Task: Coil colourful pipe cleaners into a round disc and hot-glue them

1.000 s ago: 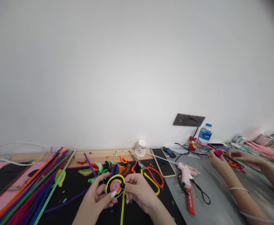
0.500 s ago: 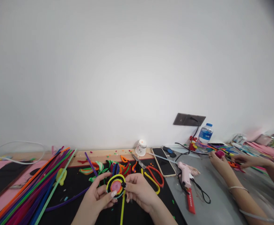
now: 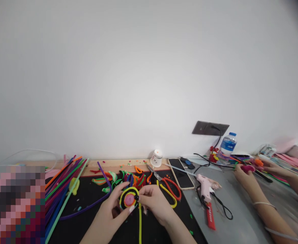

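A round coil (image 3: 129,199) of fuzzy stems, pink in the middle with orange, black and yellow rings, is held above the black mat (image 3: 88,225). My left hand (image 3: 113,211) grips its left side and lower edge, thumb on the front. At its right edge my right hand (image 3: 152,203) pinches the rim beside a small black tip. A yellow-green stem (image 3: 140,223) hangs down from the coil. Behind my hands lie leaf-like pieces (image 3: 113,179) in green, orange and red, and scissors (image 3: 173,189) with red and yellow handles.
Long coloured stems (image 3: 62,200) lie at the left. Rightwards are a white cup (image 3: 156,158), a phone (image 3: 181,174), a pink glue gun (image 3: 204,187) with its cable, and a bottle (image 3: 228,145). Another person's hands (image 3: 245,173) hold pink and orange pieces at the far right.
The whole view has shifted slightly, so things on the table appear further right. My hands keep hold of the coil. The other person's far hand now holds an orange piece.
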Demonstrator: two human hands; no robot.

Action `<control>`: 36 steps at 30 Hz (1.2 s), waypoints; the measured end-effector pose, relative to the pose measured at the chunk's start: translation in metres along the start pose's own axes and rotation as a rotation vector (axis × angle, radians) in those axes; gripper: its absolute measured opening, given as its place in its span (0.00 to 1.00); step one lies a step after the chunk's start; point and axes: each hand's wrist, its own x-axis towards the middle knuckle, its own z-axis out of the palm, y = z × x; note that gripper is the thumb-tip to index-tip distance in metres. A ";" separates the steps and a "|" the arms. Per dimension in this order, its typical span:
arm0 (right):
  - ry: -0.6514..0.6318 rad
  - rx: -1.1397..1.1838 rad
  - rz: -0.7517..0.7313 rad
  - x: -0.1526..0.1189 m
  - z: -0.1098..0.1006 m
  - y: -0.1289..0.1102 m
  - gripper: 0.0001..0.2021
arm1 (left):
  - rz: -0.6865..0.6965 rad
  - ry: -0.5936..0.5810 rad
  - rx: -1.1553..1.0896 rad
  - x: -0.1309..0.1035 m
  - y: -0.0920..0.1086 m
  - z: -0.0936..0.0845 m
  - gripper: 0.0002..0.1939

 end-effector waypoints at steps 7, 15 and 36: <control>-0.062 -0.160 0.066 -0.006 0.000 -0.004 0.05 | 0.052 -0.095 0.143 0.003 -0.004 -0.009 0.10; -0.055 -0.123 0.057 -0.005 -0.004 -0.009 0.09 | 0.021 -0.045 0.042 0.004 -0.007 -0.010 0.07; -0.038 0.306 -0.184 -0.003 -0.006 -0.014 0.08 | -0.038 -0.014 -0.085 0.002 -0.007 -0.006 0.10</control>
